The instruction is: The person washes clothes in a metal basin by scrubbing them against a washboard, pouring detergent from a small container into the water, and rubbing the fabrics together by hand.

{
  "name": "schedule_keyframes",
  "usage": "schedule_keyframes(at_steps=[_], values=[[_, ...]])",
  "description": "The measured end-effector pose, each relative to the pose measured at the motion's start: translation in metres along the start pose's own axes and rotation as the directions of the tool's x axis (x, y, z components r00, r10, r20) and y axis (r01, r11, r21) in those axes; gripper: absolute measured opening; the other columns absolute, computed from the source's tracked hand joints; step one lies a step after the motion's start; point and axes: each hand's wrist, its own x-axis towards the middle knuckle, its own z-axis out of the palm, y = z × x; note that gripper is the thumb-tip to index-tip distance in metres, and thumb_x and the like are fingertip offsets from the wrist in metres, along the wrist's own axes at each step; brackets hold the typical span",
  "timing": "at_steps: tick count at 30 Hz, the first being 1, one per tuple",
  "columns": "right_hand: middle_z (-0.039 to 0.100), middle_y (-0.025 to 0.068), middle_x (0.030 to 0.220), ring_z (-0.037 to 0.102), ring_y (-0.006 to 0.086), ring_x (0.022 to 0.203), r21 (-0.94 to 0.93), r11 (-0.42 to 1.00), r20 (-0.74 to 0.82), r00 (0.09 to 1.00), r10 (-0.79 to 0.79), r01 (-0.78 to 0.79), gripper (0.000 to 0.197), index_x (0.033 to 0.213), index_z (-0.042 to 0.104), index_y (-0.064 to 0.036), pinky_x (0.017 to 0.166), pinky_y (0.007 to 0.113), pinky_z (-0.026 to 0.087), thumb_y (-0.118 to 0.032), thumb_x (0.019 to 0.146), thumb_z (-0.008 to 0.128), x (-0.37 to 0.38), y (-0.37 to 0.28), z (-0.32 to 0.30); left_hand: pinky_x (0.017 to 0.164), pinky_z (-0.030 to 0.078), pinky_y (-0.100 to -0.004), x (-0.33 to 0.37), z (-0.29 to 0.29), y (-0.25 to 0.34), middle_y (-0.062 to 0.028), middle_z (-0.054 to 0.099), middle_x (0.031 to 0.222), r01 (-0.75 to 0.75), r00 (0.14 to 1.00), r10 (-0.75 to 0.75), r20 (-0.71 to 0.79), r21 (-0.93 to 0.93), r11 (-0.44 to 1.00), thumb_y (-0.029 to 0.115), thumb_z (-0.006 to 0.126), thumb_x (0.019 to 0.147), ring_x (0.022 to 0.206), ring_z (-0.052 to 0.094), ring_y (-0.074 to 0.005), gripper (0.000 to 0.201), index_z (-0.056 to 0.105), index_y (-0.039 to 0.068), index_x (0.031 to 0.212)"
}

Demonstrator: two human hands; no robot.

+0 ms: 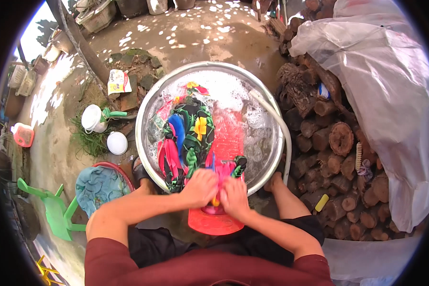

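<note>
A wet floral garment (190, 131), black with green, pink, yellow and blue, lies partly in a wide metal basin (145, 164) of sudsy water. Its near end is bunched on a red washboard (229, 138), which leans out over the basin's near rim toward me. My left hand (200, 187) is closed on the bunched cloth. Right beside it, my right hand (233, 195) grips the pink part of the same garment. Both hands are close together near the top of the board. The fingertips are partly hidden by the hands and cloth.
A pale hose (281, 124) runs over the basin's right rim. Stacked logs (329, 162) under plastic sheeting (367, 62) stand at right. To the left are a green plastic chair (55, 209), a red tub with blue-grey cloth (97, 186), a white bucket (93, 119) and a detergent-like packet (118, 82).
</note>
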Motion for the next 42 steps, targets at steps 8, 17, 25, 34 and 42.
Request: schedule_keyframes(at_steps=[8,17,25,34,42], values=[[0.053,0.0162,0.106,0.057,0.0351,0.095,-0.070,0.789,0.229,0.760,0.608,-0.611,0.025,0.102,0.054,-0.0085,0.077,0.046,0.046,-0.027,0.086,0.051,0.081,0.046,0.027,0.069,0.047,-0.0419,0.078,0.051,-0.053,-0.0133,0.059,0.092,0.431,0.892,-0.390,-0.228,0.172,0.886,0.027,0.057,0.078,0.087,0.058,-0.0301,0.023,0.060,0.007,0.087],[0.048,0.0249,0.118,0.047,0.0430,0.111,0.096,0.995,0.070,0.997,-0.028,0.021,0.039,0.113,0.048,0.0025,0.095,0.048,0.038,-0.013,0.079,0.061,0.001,-0.003,-0.006,0.095,0.036,-0.0491,-0.007,-0.003,0.006,-0.0197,0.052,0.118,0.019,0.999,-0.020,-0.026,-0.043,0.999,0.016,0.058,0.079,0.118,0.044,-0.0380,0.033,0.053,-0.001,0.107],[0.056,0.0168,0.097,0.054,0.0334,0.091,-0.234,0.965,0.078,0.988,0.136,-0.115,0.033,0.106,0.055,-0.0026,0.080,0.046,0.041,-0.027,0.082,0.054,0.047,0.040,0.047,0.070,0.044,-0.0444,0.052,0.037,-0.051,-0.0147,0.056,0.083,0.450,0.890,-0.435,-0.137,0.117,0.885,0.023,0.054,0.081,0.082,0.055,-0.0333,0.018,0.055,0.005,0.083],[0.053,0.0215,0.121,0.047,0.0335,0.119,0.203,0.946,0.201,0.956,0.213,-0.253,0.078,0.127,0.046,-0.0064,0.099,0.042,0.037,-0.043,0.065,0.077,0.036,0.023,0.003,0.088,0.039,-0.0475,-0.039,0.042,-0.005,-0.0194,0.056,0.107,0.831,0.341,-0.792,-0.506,-0.232,0.505,0.027,0.048,0.092,0.103,0.051,-0.0366,0.032,0.054,0.002,0.111],[0.062,0.0061,0.074,0.058,0.0133,0.067,0.617,0.607,0.209,0.848,0.487,-0.501,0.033,0.097,0.058,0.0032,0.064,0.028,0.047,-0.009,0.068,0.068,0.024,-0.052,-0.001,0.094,0.038,-0.0400,-0.064,0.027,0.045,-0.0167,0.054,0.118,0.852,0.343,-0.867,-0.362,-0.270,0.450,0.025,0.044,0.095,0.111,0.049,-0.0332,0.034,0.052,0.006,0.121]])
